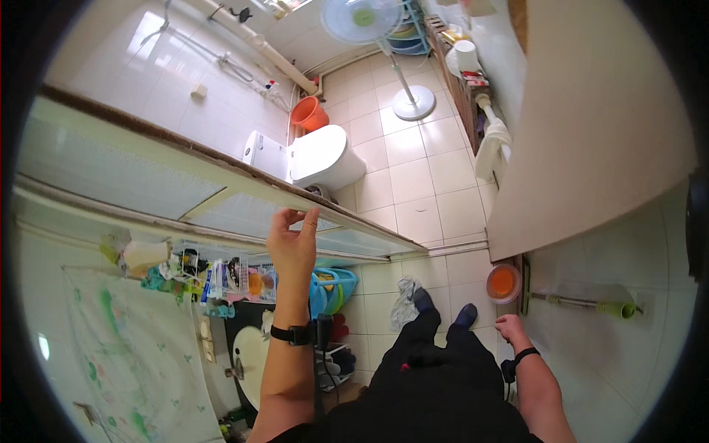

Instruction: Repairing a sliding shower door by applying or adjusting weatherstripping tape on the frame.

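One frosted-glass, pale-framed door [251, 214], centre left, stands open, not yet released, the person's left hand [292, 235] apparently pinching its edge; right hand [511, 326], lower right, seemingly empty, fingers curled.

From where I stand: palm of right hand [509, 327] hidden; basin [249, 354] partly covered by left forearm [289, 373]; fan [362, 18] cut off above.
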Tool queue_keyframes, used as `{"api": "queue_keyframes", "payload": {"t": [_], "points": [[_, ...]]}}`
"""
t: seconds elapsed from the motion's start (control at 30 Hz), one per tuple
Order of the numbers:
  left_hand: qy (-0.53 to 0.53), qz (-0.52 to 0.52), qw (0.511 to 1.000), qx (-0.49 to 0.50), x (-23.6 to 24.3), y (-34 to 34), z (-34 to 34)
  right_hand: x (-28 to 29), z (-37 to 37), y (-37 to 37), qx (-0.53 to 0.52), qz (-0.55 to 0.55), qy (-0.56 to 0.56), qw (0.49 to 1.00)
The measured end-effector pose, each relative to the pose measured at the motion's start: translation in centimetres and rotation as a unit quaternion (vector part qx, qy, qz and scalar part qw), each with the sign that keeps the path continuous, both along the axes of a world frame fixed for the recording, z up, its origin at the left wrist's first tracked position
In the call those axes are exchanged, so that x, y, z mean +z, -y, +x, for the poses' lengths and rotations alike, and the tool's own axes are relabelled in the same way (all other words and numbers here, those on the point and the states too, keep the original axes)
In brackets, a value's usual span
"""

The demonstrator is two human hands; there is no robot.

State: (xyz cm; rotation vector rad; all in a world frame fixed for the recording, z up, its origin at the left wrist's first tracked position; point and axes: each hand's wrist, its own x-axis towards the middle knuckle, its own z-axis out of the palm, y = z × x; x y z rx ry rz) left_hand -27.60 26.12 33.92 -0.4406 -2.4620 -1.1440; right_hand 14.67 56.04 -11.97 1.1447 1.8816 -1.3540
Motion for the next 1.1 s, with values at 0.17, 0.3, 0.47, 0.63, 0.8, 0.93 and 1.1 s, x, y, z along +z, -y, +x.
{"api": "queue_keyframes", "payload": {"t": [0.17,0.3,0.47,0.63,0.8,0.93,1.1], "points": [[0.006,-0.016,0.998,0.068,-0.3,3.4,-1.1,2.8,-2.7,-0.3,0.031,0.011,-0.027,0.999],[0.013,0.045,0.993,0.112,-0.5,5.7,-1.8,6.7,-7.7,0.2,0.108,0.067,-0.079,0.989],[0.094,0.097,0.983,0.125,-3.6,8.7,-0.1,10.0,-15.0,2.4,0.156,0.051,-0.188,0.968],[0.404,0.153,0.902,0.019,-11.7,12.7,4.1,18.2,-25.6,9.1,0.241,0.044,-0.273,0.930],[0.595,0.171,0.778,-0.111,-13.8,16.0,6.3,30.3,-34.6,20.0,0.264,-0.033,-0.308,0.913],[0.609,0.256,0.732,-0.167,-14.1,17.8,6.2,33.6,-38.1,25.7,0.249,-0.158,-0.224,0.929],[0.610,0.303,0.718,-0.146,-13.4,21.1,5.2,32.5,-40.1,28.6,0.270,-0.258,-0.198,0.906]]}}
